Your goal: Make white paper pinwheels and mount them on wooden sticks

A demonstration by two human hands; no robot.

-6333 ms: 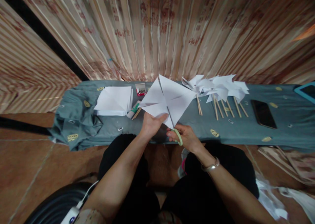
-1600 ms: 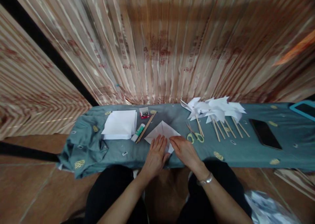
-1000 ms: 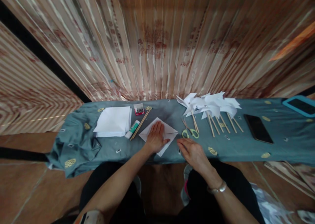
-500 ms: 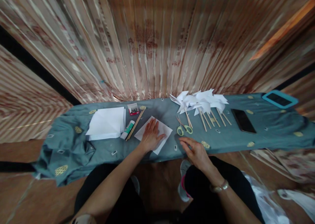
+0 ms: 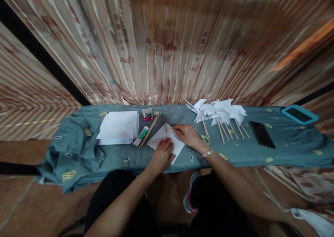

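At frame centre I see my left hand [image 5: 162, 154] lying flat, fingers released, on the white paper square [image 5: 165, 140]. My right hand [image 5: 188, 135] pinches its upper flap, just left of the green scissors [image 5: 205, 139].

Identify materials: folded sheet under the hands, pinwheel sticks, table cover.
Folded sheet: paper, matte white; it holds sharp creases. Pinwheel sticks: probably wood or bamboo, pale tan, bare, thin and straight. Table cover: woven fabric, matte teal with yellow motifs; it bunches in soft wrinkles at the left end.
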